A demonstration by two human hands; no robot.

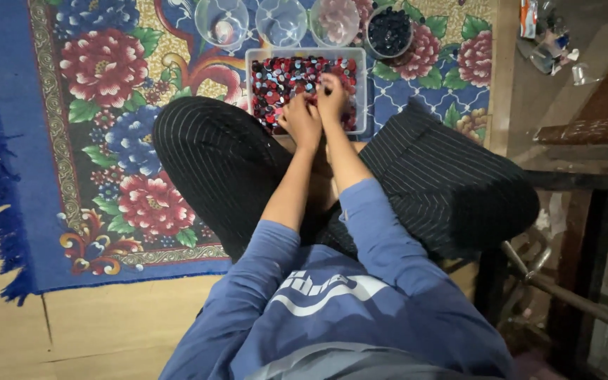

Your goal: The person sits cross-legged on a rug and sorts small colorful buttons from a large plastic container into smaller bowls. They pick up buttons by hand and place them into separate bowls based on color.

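Observation:
I sit cross-legged on a flowered blue rug (107,141) in striped black trousers. In front of my knees stands a clear rectangular tub (305,53) full of small red, black and blue round pieces. My left hand (302,121) rests inside its near edge, fingers curled down among the pieces. My right hand (332,95) is just beside it, a little further in, fingertips pressed into the pile. Whether either hand pinches a piece is hidden.
Behind the tub stand three clear round bowls (222,21) (281,21) (334,20) and a round cup of dark pieces (388,32). Bare wooden floor (72,331) lies left of the rug. Dark wooden furniture (585,127) and clutter crowd the right side.

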